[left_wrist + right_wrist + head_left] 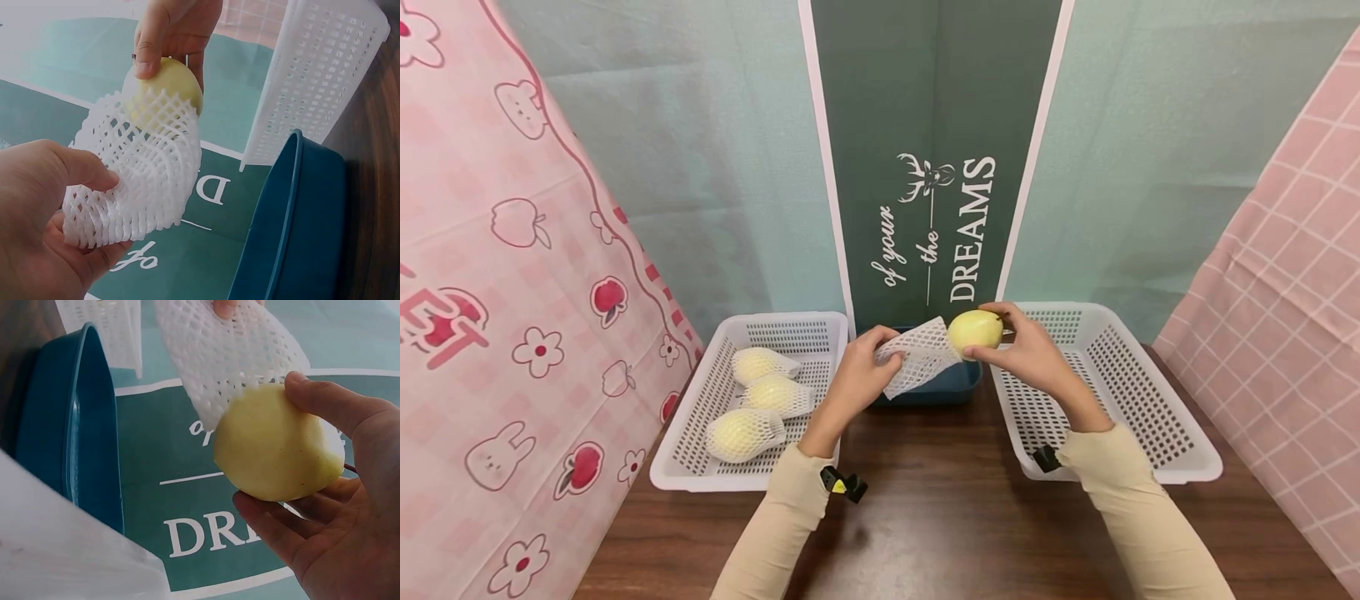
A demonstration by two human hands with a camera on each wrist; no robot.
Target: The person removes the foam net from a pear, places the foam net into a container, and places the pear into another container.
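Note:
My left hand [861,373] pinches a white foam net sleeve [922,357] between thumb and fingers. The sleeve's mouth faces right, against a yellow-green pear [976,332]. My right hand [1028,350] grips that pear by thumb and fingers, its stem toward the palm in the right wrist view. In the left wrist view the pear's lower end [153,115] sits just inside the netting, while its upper part is bare. Both hands are raised over a blue basin [951,387], partly hidden behind the sleeve and pear.
At left, a white plastic basket [681,462] holds several net-wrapped pears [745,435]. Another white basket [1150,400] stands on the right, beside my right forearm. The brown wooden table [917,517] lies beneath, with a green printed cloth [940,100] behind.

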